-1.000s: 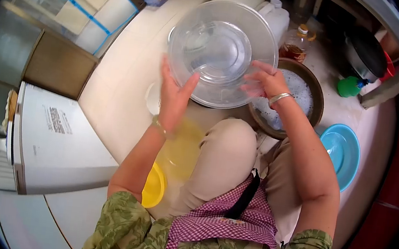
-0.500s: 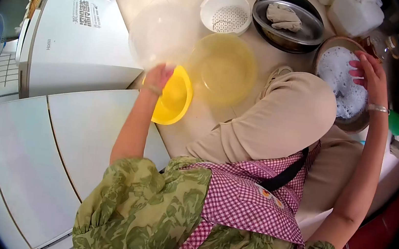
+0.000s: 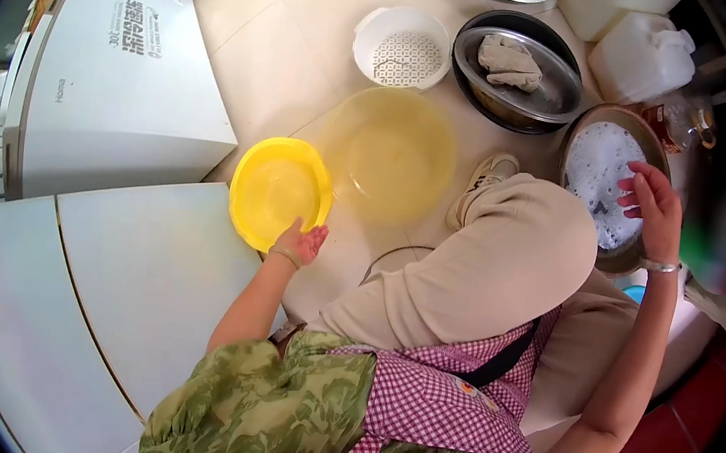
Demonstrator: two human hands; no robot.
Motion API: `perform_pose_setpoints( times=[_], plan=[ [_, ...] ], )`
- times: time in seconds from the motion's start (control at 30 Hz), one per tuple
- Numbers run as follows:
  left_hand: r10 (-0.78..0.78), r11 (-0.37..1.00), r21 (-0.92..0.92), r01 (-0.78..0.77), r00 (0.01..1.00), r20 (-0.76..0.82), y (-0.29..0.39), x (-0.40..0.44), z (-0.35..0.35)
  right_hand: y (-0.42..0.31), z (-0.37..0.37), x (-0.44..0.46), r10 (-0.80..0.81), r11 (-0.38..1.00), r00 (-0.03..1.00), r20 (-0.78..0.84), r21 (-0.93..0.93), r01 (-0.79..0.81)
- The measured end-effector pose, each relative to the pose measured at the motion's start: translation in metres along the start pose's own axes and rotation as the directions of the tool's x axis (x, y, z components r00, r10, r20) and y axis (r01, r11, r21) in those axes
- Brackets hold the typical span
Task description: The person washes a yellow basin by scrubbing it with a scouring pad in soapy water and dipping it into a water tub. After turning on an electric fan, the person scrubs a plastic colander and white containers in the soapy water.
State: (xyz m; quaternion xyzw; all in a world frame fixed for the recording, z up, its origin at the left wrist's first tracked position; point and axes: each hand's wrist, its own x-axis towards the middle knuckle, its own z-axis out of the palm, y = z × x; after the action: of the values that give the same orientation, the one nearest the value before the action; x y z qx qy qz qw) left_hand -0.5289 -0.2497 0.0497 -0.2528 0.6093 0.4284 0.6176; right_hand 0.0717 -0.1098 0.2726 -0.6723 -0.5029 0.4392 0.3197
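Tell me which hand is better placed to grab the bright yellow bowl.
Probably the left hand: it's open by the bright yellow bowl; the right hand is at the foamy basin.

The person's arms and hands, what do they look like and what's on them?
The sleeves are short and green, with a leafy pattern in lighter and darker shades. At the wrist, the left hand has a thin, pale band and the right hand has a shiny, silvery bangle. Both are gloveless.

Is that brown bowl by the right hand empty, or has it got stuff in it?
Not empty: the brown bowl has white, bubbly suds inside. How deep they go, I cannot tell.
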Motion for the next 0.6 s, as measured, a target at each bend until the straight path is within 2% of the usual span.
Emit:
perform_pose_setpoints(
  times=[0.03,0.07,0.13,0.2,0.27,0.33,0.43,0.53,0.6],
  plan=[
    [-0.037,0.994,0.108,0.025,0.994,0.106,0.001,0.012,0.008,-0.001,0.003,-0.003,0.004,1.0,1.0,-0.003,-0.019,-0.004],
    [0.08,0.967,0.218,-0.129,0.972,0.219,0.004,0.01,0.038,-0.007,0.005,-0.007,0.016,0.999,1.0,-0.008,-0.028,-0.016],
    [0.204,0.817,0.425,-0.389,0.885,0.418,0.031,0.038,0.088,-0.012,0.01,-0.012,0.031,0.999,0.999,-0.009,-0.02,-0.031],
    [0.46,0.672,0.442,-0.595,0.802,0.38,0.042,0.041,0.162,-0.017,0.011,-0.02,0.051,0.999,0.999,0.006,0.003,-0.051],
    [0.562,0.58,0.469,-0.666,0.744,0.362,0.059,0.069,0.225,-0.021,0.009,-0.026,0.078,0.996,0.997,-0.004,-0.03,-0.079],
    [0.65,0.444,0.638,-0.629,0.716,0.254,0.071,0.091,0.282,-0.021,0.006,-0.031,0.107,0.994,0.994,-0.025,-0.034,-0.108],
    [0.625,0.403,0.746,-0.531,0.755,0.2,0.084,0.128,0.332,-0.015,-0.003,-0.034,0.134,0.99,0.988,-0.081,-0.024,-0.137],
    [0.293,0.584,0.745,-0.322,0.94,0.177,0.099,0.16,0.351,-0.015,-0.01,-0.037,0.147,0.986,0.979,-0.141,-0.06,-0.156],
    [0.357,0.589,0.74,-0.324,0.926,0.121,0.106,0.193,0.351,-0.01,-0.015,-0.036,0.171,0.983,0.972,-0.164,-0.042,-0.18]
  ],
)
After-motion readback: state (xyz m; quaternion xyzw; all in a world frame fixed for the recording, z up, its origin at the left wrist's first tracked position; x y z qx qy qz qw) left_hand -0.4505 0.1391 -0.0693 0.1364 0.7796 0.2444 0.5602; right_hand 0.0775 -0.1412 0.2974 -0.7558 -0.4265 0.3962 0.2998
